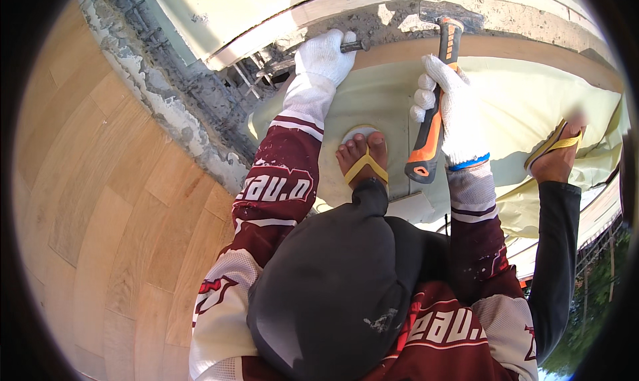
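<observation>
My left hand [324, 56], in a white knit glove, is closed around a short dark metal chisel [354, 46] whose tip points right along a wooden batten [532, 51]. My right hand [449, 111], also gloved in white, grips a hammer [431, 138] with an orange and black handle. The hammer stands nearly upright, its head up by the rough concrete [399, 18] just right of the chisel. Both hands are close together, a hand's width apart.
My feet in yellow sandals [365, 164] [556, 144] stand on a pale green panel [532, 108]. Broken concrete with bare steel bars [166, 81] runs diagonally at the left, beside a wall of light wooden boards [100, 201]. Greenery far below shows at the lower right [592, 301].
</observation>
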### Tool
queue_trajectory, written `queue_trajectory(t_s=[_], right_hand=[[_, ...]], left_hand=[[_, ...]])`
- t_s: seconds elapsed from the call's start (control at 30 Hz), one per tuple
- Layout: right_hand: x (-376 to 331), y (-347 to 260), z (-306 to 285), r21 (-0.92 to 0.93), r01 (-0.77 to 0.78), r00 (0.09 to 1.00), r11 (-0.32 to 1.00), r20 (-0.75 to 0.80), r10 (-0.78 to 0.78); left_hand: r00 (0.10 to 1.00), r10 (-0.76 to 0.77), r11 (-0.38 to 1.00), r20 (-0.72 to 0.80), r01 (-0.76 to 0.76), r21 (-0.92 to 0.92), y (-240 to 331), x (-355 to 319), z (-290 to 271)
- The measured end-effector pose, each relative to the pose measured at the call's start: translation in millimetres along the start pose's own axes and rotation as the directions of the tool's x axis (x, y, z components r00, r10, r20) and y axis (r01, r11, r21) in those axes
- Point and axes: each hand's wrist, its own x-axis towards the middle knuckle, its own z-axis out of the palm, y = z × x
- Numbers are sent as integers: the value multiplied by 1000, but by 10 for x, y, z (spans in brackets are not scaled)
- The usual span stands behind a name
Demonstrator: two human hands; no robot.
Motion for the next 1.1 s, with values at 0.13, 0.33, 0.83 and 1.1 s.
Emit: queue_trajectory(t_s=[0.13, 0.33, 0.83, 1.1], right_hand=[[1, 3, -70, 65, 11, 1000, 998, -6, -10], [-11, 58, 21, 119, -13, 1000, 993, -8, 14], [-60, 159, -64, 165, -24, 1000, 986, -11, 27], [-214, 63, -235, 140, 239, 968, 961, 43, -247]], left_hand=[[999, -37, 998, -15, 36, -44, -40, 8, -131], [998, 57, 998, 27, -56, -35, 229, -162, -139], [973, -187, 982, 132, 187, 13, -159, -69, -11], [956, -259, 963, 140, 267, -39, -262, 20, 22]])
